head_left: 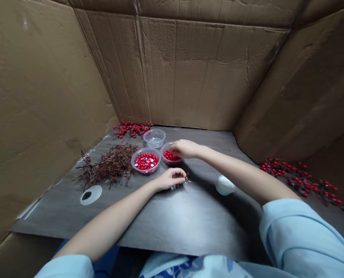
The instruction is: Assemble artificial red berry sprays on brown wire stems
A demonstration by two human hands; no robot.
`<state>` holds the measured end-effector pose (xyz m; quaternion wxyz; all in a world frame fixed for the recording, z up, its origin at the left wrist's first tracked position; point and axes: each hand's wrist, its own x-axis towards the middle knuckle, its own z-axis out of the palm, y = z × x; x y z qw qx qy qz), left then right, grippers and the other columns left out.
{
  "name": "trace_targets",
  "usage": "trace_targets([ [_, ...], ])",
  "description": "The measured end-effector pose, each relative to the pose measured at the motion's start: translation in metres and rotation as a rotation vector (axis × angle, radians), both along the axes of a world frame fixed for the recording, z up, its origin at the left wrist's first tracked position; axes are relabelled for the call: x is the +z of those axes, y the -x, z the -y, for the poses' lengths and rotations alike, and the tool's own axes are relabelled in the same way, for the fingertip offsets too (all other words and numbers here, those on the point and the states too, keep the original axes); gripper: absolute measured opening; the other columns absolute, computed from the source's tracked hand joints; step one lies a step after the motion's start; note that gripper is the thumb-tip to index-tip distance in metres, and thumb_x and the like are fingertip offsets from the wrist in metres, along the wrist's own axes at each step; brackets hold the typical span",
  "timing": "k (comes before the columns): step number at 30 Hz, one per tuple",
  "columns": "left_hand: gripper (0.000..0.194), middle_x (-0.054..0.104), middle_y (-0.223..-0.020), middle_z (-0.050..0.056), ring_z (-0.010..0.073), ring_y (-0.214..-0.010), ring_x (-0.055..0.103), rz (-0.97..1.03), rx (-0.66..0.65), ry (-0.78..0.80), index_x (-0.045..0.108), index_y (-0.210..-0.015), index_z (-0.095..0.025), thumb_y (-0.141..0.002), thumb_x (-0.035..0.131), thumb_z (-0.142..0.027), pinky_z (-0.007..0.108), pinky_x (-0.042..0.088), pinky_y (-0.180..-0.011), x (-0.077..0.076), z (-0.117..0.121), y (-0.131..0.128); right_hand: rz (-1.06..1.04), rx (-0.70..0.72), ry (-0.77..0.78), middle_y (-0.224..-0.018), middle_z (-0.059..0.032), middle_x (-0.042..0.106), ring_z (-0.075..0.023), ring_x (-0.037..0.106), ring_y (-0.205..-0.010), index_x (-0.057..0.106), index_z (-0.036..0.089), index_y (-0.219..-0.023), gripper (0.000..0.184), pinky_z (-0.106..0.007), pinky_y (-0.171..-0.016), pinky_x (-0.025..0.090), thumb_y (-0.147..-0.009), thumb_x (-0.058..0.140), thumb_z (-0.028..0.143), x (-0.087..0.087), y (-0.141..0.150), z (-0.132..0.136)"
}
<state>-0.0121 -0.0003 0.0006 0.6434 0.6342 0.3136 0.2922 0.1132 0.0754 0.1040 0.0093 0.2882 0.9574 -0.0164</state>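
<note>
My left hand [172, 179] is closed around a small brown twig [187, 178], whose thin tips poke out past the thumb and fingers, just above the table. My right hand [186, 149] reaches into a clear plastic tub of red berries [172, 155], its fingers bent down among them. Whether those fingertips pinch a berry is hidden. Close on the left stands another clear tub [146, 160], filled with red berries and some pale pieces. Behind it a third clear tub [154, 138] holds no berries that I can see.
Brown bare twigs [110, 164] lie heaped on the left, near a white lid with a dark spot [91, 195]. Berry sprigs lie at the back left [133, 129] and far right [300, 177]. A small white container [225, 185] sits under my right forearm. Cardboard walls [186, 73] enclose the table.
</note>
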Motion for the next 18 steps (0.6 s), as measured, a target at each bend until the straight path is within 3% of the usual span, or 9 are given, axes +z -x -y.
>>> trace_targets([
  [7,0.042,0.049,-0.060,-0.004,0.0047,-0.050,0.045,0.079,0.054,0.075,0.049,-0.074,-0.014,-0.059,0.068,-0.048,0.018,0.037,-0.048,0.000,0.000,-0.001,0.320,-0.019,0.112,-0.091,-0.0095,0.068,-0.0160,0.060,-0.075,0.065,0.015,-0.098,0.033,-0.022,-0.059,0.037,-0.068,0.053,0.011,-0.018,0.031,-0.029],
  [12,0.040,0.046,-0.056,-0.006,0.0039,-0.046,0.042,0.138,0.193,0.077,0.047,-0.074,-0.014,-0.061,0.066,-0.048,0.018,0.036,-0.047,-0.004,0.005,-0.004,0.307,0.048,0.132,-0.082,-0.0085,0.068,-0.0148,0.057,-0.068,0.066,0.012,-0.090,0.028,-0.022,-0.056,0.035,-0.066,0.051,0.008,-0.025,0.028,-0.034],
  [18,0.039,0.045,-0.055,-0.006,0.0046,-0.046,0.042,0.139,0.221,0.079,0.047,-0.075,-0.015,-0.062,0.065,-0.047,0.018,0.035,-0.046,-0.006,0.005,-0.005,0.268,0.037,0.143,-0.083,-0.0094,0.067,-0.0141,0.054,-0.067,0.065,0.011,-0.088,0.024,-0.023,-0.057,0.033,-0.069,0.051,0.015,-0.026,0.026,-0.031],
])
